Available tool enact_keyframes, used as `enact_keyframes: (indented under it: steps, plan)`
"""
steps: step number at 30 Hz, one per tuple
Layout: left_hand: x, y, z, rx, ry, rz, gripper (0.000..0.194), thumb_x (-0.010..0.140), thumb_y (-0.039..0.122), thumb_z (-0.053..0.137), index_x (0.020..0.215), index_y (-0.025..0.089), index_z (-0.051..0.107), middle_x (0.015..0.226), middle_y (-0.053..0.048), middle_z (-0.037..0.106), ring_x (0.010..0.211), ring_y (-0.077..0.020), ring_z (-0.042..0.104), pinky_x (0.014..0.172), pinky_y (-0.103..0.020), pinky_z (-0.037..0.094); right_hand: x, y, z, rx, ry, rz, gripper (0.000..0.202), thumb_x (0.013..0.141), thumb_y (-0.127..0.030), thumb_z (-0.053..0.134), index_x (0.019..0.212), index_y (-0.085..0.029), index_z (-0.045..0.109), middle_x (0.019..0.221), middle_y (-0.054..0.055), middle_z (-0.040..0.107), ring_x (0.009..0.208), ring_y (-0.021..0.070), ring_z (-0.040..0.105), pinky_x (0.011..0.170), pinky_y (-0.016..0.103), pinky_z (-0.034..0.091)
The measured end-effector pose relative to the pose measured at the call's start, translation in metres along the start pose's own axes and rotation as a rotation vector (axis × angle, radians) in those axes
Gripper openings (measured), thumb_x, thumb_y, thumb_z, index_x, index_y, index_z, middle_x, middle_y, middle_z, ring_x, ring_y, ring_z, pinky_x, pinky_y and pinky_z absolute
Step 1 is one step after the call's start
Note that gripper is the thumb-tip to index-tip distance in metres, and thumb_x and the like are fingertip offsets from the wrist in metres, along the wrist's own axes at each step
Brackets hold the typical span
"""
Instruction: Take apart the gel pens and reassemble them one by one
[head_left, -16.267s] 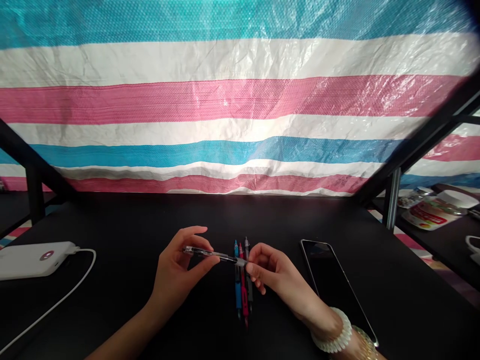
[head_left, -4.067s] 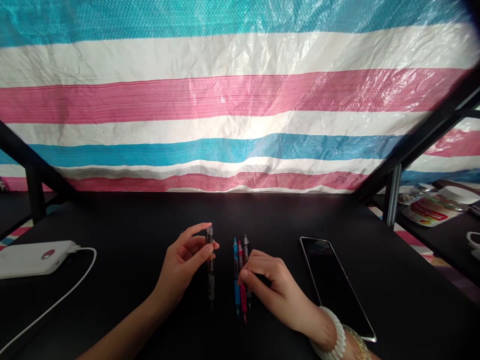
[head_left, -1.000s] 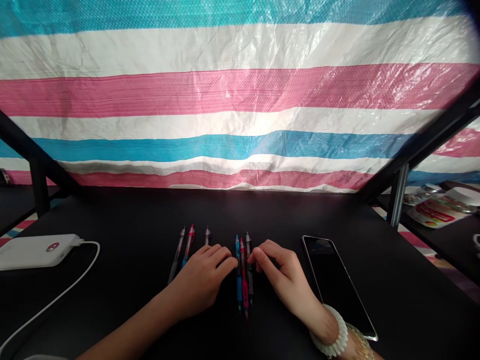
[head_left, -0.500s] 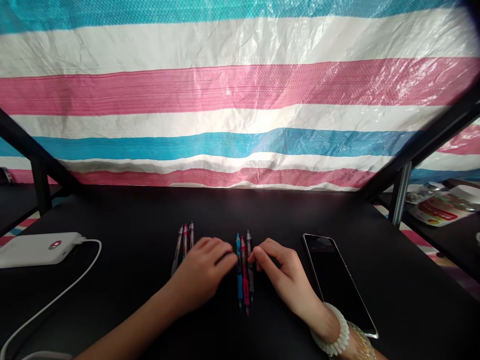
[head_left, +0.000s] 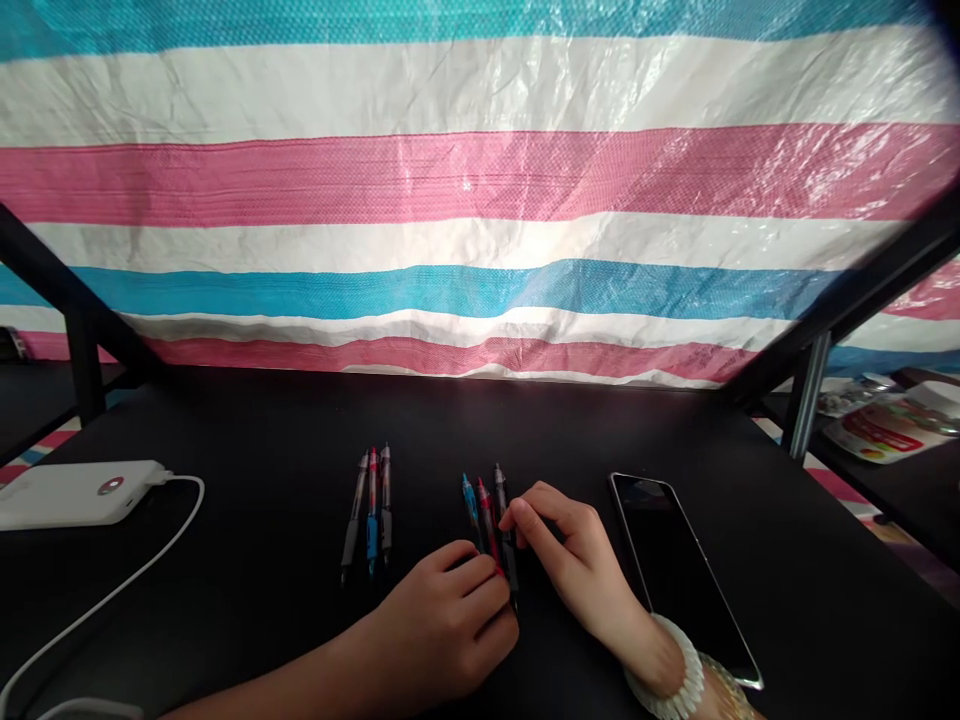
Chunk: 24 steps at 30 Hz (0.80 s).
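Note:
Three pens lie side by side on the black table: a blue pen (head_left: pixel 470 498), a red pen (head_left: pixel 486 512) and a grey pen (head_left: pixel 502 490). Over the lower ends of these pens my left hand (head_left: pixel 454 625) is closed, fingers curled and hiding the blue and red grips. My right hand (head_left: pixel 566 550) has thumb and index finger pinched together at the grey pen's right side; whether they grip it is hard to see. To the left lies another trio: a grey pen (head_left: pixel 351 535), a red-and-blue pen (head_left: pixel 373 515) and a dark pen (head_left: pixel 386 500).
A black phone (head_left: pixel 682 570) lies right of my right hand. A white power bank (head_left: pixel 82 495) with a white cable (head_left: pixel 169 545) is at the left. Striped plastic sheeting (head_left: pixel 450 180) hangs behind the table (head_left: pixel 300 410), between black slanted bars (head_left: pixel 862 300).
My left hand has moved right and nearer to me, uncovering the left trio and covering the right trio's lower ends. The blue and red pens now slant, tops leftward. My right hand stays put.

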<state>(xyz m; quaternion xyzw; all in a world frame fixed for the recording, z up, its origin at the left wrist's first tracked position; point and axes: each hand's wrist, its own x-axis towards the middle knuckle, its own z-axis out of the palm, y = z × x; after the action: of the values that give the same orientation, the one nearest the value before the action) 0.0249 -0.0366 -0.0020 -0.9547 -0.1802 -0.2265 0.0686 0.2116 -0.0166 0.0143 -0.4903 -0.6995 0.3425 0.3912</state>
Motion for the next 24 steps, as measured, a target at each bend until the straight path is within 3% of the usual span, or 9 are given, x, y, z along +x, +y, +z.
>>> enact_keyframes:
  steps: [7, 17, 24]
  plan:
    - [0.0, 0.0, -0.002, -0.052, 0.004, 0.032, 0.018, 0.087, 0.007, 0.054, 0.073, 0.016, 0.06, 0.073, -0.001, 0.06, 0.068, -0.015, 0.053, 0.07, -0.033, 0.045, 0.0, 0.002, -0.001, 0.011, 0.0, 0.003, 0.037, 0.101, -0.038, 0.047, 0.076, -0.019, 0.067, 0.068, 0.001, 0.056, 0.067, 0.0156, 0.054, 0.063, 0.027, 0.041]
    - [-0.008, -0.012, 0.003, -0.099, -0.105, -0.057, 0.016, 0.087, 0.011, 0.052, 0.1, 0.015, 0.061, 0.096, -0.005, 0.066, 0.091, -0.02, 0.057, 0.087, -0.039, 0.045, -0.001, 0.001, -0.002, 0.002, -0.011, 0.012, 0.039, 0.101, -0.04, 0.046, 0.075, -0.019, 0.066, 0.068, 0.0, 0.056, 0.067, 0.0152, 0.054, 0.064, 0.027, 0.042]
    - [-0.007, -0.013, 0.005, -0.046, -0.05, -0.031, 0.013, 0.095, 0.016, 0.051, 0.101, 0.021, 0.061, 0.097, -0.003, 0.066, 0.096, -0.0188, 0.058, 0.101, -0.042, 0.04, 0.001, 0.001, -0.002, 0.0, -0.016, 0.013, 0.039, 0.101, -0.04, 0.046, 0.075, -0.019, 0.067, 0.068, 0.0, 0.057, 0.067, 0.0152, 0.055, 0.064, 0.026, 0.042]
